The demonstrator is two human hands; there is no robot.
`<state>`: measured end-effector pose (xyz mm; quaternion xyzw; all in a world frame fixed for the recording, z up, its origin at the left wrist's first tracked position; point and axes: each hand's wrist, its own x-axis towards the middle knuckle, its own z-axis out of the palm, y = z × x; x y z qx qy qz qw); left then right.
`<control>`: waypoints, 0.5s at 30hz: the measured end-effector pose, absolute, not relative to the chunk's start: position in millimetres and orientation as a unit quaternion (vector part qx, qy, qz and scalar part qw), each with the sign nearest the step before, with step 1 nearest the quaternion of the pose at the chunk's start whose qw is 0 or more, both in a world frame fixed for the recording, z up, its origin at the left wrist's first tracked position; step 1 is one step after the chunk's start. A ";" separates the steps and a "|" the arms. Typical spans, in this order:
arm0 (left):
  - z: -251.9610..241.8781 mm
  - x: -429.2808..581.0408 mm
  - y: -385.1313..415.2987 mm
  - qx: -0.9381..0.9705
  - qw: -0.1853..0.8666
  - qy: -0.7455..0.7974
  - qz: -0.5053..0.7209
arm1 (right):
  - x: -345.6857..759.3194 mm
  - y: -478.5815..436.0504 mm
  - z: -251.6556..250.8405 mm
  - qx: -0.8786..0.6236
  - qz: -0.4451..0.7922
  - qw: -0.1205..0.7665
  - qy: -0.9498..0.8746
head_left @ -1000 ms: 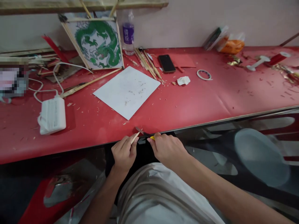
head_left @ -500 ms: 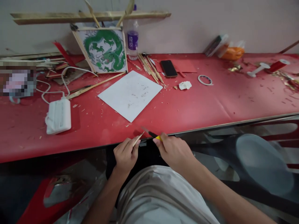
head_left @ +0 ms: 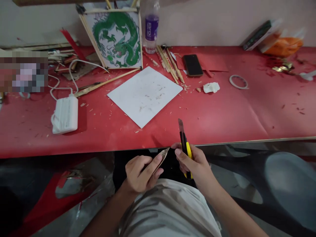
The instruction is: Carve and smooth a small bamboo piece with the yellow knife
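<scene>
My left hand [head_left: 140, 172] is closed around a thin bamboo sliver [head_left: 161, 157], its pointed tip aimed up and right. My right hand [head_left: 194, 163] grips a yellow and black utility knife [head_left: 184, 141], blade out and pointing away from me over the table edge. Both hands hover just below the near edge of the red table [head_left: 222, 115], above my lap. The sliver's tip lies close to my right thumb.
On the table lie a white paper sheet [head_left: 144, 95], a white charger with cable [head_left: 65, 114], a dragon-painted lantern frame [head_left: 116, 38], bamboo sticks [head_left: 169, 62], a phone [head_left: 192, 65], a bottle [head_left: 151, 29], a tape ring [head_left: 238, 81] and scattered shavings.
The knife has left the sliver and swung so its blade points away. Both hands have drawn back slightly toward my lap, and the view shifted left and closer.
</scene>
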<state>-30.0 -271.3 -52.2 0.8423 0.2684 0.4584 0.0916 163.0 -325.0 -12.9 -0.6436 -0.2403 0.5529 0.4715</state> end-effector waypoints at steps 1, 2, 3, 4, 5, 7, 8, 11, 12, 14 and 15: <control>-49.2 -30.0 -271.7 0.848 0.095 0.263 0.451 | 162.9 -323.1 -12.5 -0.637 0.559 0.474 -0.239; -46.8 -30.1 -271.9 0.853 0.098 0.259 0.442 | 163.5 -321.7 -11.6 -0.630 0.564 0.476 -0.242; -44.7 -30.2 -272.0 0.858 0.100 0.255 0.434 | 164.6 -321.0 -10.5 -0.626 0.566 0.476 -0.247; -42.9 -30.1 -272.0 0.861 0.101 0.252 0.430 | 166.1 -320.8 -9.6 -0.623 0.566 0.475 -0.255; -41.2 -29.8 -272.1 0.861 0.103 0.250 0.431 | 167.7 -321.0 -8.7 -0.622 0.565 0.472 -0.266; -38.2 -28.4 -272.4 0.858 0.108 0.249 0.437 | 170.9 -322.4 -7.5 -0.620 0.561 0.462 -0.296; -36.7 -27.6 -272.8 0.855 0.113 0.249 0.440 | 172.2 -323.3 -7.1 -0.619 0.558 0.455 -0.311; -32.5 -25.3 -274.9 0.850 0.130 0.248 0.445 | 174.1 -325.9 -4.7 -0.619 0.548 0.446 -0.344; -31.3 -24.8 -275.7 0.850 0.134 0.245 0.447 | 174.0 -326.7 -3.4 -0.619 0.543 0.450 -0.346; -29.3 -24.1 -277.3 0.850 0.141 0.240 0.447 | 173.1 -328.3 -0.4 -0.619 0.534 0.462 -0.345; -28.6 -23.8 -278.0 0.851 0.143 0.237 0.447 | 172.5 -329.2 1.0 -0.620 0.528 0.467 -0.344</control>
